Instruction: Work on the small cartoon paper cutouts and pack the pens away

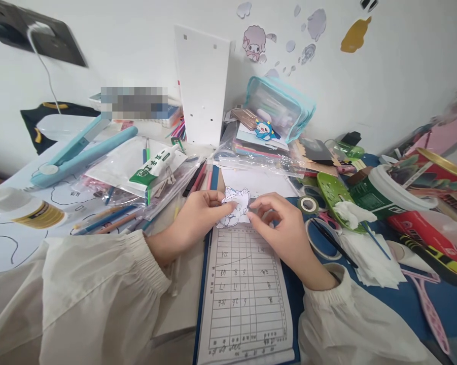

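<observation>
Both my hands hold a small white paper cut-out (236, 207) of a cartoon figure, just above the top edge of a ruled sheet with handwritten numbers (243, 299). My left hand (198, 218) pinches the cut-out's left side between thumb and fingers. My right hand (283, 228) pinches its right side with thumb and forefinger. The sheet lies on a blue board (294, 294) in the middle of the desk. White sleeves cover both my forearms.
Left: bagged pens and pencils (137, 187), a light blue hair straightener (79, 149), a white jar (23, 208). Behind: a white box (203, 83), a clear turquoise pouch (279, 109). Right: tape rolls (308, 204), a green holder (332, 192), tissues (368, 258), a cup (388, 195).
</observation>
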A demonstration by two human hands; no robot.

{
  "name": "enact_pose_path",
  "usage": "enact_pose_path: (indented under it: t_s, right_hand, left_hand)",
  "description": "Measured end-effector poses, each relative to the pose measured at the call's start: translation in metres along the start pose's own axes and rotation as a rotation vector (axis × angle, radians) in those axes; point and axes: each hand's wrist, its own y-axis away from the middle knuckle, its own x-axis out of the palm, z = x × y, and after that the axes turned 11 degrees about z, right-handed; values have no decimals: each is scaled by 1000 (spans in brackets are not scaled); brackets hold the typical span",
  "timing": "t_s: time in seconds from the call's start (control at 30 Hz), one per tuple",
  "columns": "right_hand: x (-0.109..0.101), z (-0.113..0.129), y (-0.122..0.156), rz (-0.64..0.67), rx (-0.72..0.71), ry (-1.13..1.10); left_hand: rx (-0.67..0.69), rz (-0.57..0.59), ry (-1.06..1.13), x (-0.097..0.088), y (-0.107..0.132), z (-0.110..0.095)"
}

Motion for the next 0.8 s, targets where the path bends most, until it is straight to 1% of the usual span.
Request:
enact_pose_path:
  t_s: [0.17,0.3,0.37,0.47,0.53,0.63,0.8]
  right_hand:
    - [1,-1,-1,46,-17,28]
    - [0,-1,-2,57,-16,-19]
    - [-2,-1,-3,60,24,-141]
    - [-5,-2,-4,93,145,-394]
    - [-6,-4,-5,130,216,-489]
    - [-5,-7,-6,162,265,-522]
    - [-7,-7,-6,169,287,-512]
  left_hand:
    - [7,4,4,1,1,-1]
    - [4,8,20,1,1,-3]
    - [-2,7,28,1,1,-3]
    - [-10,8,31,1,1,-1]
    - [0,15,32,0,1,1]
    - [31,43,33,-1,0,3]
    - [50,93,50,-3,0,4]
